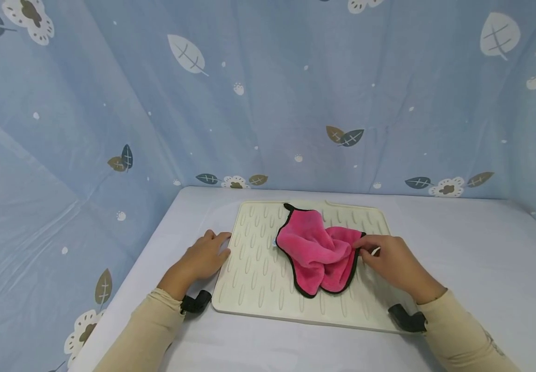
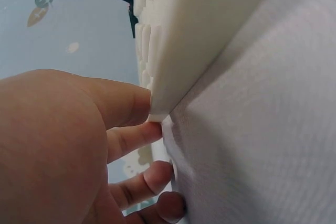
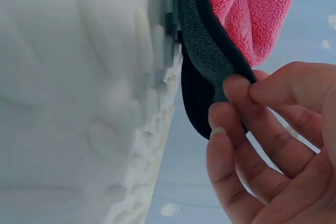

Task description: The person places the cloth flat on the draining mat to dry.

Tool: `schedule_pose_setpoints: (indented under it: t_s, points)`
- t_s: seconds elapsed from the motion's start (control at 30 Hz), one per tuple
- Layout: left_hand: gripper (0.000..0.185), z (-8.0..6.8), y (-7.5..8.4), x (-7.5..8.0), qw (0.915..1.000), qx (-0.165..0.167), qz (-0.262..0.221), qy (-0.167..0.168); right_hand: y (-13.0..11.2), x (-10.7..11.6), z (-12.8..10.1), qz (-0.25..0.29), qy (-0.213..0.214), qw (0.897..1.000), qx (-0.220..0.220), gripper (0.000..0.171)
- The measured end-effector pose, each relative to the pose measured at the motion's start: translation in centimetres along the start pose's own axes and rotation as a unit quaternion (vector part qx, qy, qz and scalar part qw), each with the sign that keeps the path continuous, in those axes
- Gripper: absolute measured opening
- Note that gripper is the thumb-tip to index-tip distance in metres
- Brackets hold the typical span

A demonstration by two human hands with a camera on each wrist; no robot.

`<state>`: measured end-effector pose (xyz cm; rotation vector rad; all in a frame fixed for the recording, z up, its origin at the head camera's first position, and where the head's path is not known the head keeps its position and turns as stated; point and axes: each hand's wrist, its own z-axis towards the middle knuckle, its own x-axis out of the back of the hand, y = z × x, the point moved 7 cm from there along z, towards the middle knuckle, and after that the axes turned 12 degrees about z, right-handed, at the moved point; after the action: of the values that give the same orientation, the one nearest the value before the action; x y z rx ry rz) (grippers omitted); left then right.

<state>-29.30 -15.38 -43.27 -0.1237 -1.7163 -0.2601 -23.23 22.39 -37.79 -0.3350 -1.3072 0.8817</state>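
A pink cloth point(image 1: 312, 248) with black edging and a small black loop lies crumpled on the cream ridged mat point(image 1: 254, 289). My right hand point(image 1: 391, 261) pinches the cloth's right edge between thumb and fingers. In the right wrist view, that edge of the cloth point(image 3: 207, 45) is lifted off the mat and shows a dark grey underside; the right hand point(image 3: 283, 129) grips it from the side. My left hand point(image 1: 203, 256) is at the mat's left edge, fingers loosely extended. Up close, the left hand point(image 2: 79, 140) has its thumb and forefinger against the mat's rim point(image 2: 181, 51).
The mat lies on a table with a white cover point(image 1: 463, 248). Blue curtain fabric point(image 1: 268, 103) printed with leaves and flowers hangs behind the table and along its left side. Black wrist devices point(image 1: 407, 318) are strapped at both sleeves.
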Motion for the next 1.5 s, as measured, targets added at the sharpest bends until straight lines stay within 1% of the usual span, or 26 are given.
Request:
schedule_pose_setpoints:
  t_s: [0.1, 0.3, 0.4, 0.57, 0.73, 0.8, 0.87, 0.93, 1.0, 1.1, 1.17, 1.27, 1.37, 1.5]
  points:
    - [0.050, 0.0, 0.0, 0.0, 1.0000, -0.001, 0.002, 0.002, -0.4, 0.1, 0.0, -0.009, 0.004, 1.000, 0.006, 0.023]
    - [0.050, -0.1, 0.0, 0.2, 1.0000, -0.001, 0.001, 0.003, -1.5, 0.4, -0.2, -0.060, 0.001, 0.998, 0.036, 0.028]
    - [0.050, -0.1, 0.0, 0.2, 1.0000, 0.001, -0.001, 0.002, -2.0, 0.6, -0.2, -0.074, 0.008, 0.996, 0.041, 0.027]
    - [0.051, -0.1, 0.0, 0.2, 1.0000, 0.003, 0.000, 0.001, -2.5, 0.8, -0.2, -0.080, 0.028, 0.995, 0.055, 0.021]
    - [0.052, 0.0, 0.0, 0.2, 1.0000, 0.008, 0.004, -0.001, -2.6, 0.8, -0.3, -0.083, 0.035, 0.994, 0.063, 0.019]
    - [0.052, -0.1, 0.2, 0.3, 0.9998, 0.010, 0.014, 0.006, -2.6, 0.7, -0.3, -0.083, 0.035, 0.994, 0.063, 0.019]
    - [0.051, -0.3, 0.7, 0.7, 0.9995, 0.012, 0.025, 0.019, -2.5, 0.7, -0.4, -0.081, 0.035, 0.994, 0.064, 0.019]
    - [0.049, -0.7, 1.7, 1.4, 0.9985, 0.007, 0.034, 0.041, -2.5, 0.6, -0.4, -0.079, 0.032, 0.994, 0.064, 0.019]
    - [0.046, -1.3, 3.1, 2.4, 0.9966, -0.006, 0.038, 0.073, -2.5, 0.5, -0.4, -0.076, 0.029, 0.995, 0.065, 0.019]
    - [0.042, -2.4, 5.8, 3.9, 0.9915, -0.039, 0.041, 0.117, -2.4, 0.4, -0.4, -0.074, 0.026, 0.995, 0.067, 0.019]
    - [0.040, -3.1, 7.7, 4.7, 0.9874, -0.066, 0.040, 0.138, -2.4, 0.3, -0.4, -0.075, 0.026, 0.994, 0.069, 0.019]
    - [0.040, -3.8, 10.3, 5.4, 0.9819, -0.106, 0.039, 0.152, -2.4, 0.2, -0.4, -0.077, 0.023, 0.995, 0.067, 0.019]
    - [0.041, -4.0, 12.5, 5.6, 0.9778, -0.138, 0.039, 0.153, -2.3, 0.1, -0.4, -0.078, 0.019, 0.995, 0.064, 0.019]
    - [0.046, -3.9, 14.3, 5.0, 0.9750, -0.161, 0.050, 0.144, -2.3, -0.1, -0.3, -0.079, 0.015, 0.995, 0.064, 0.019]
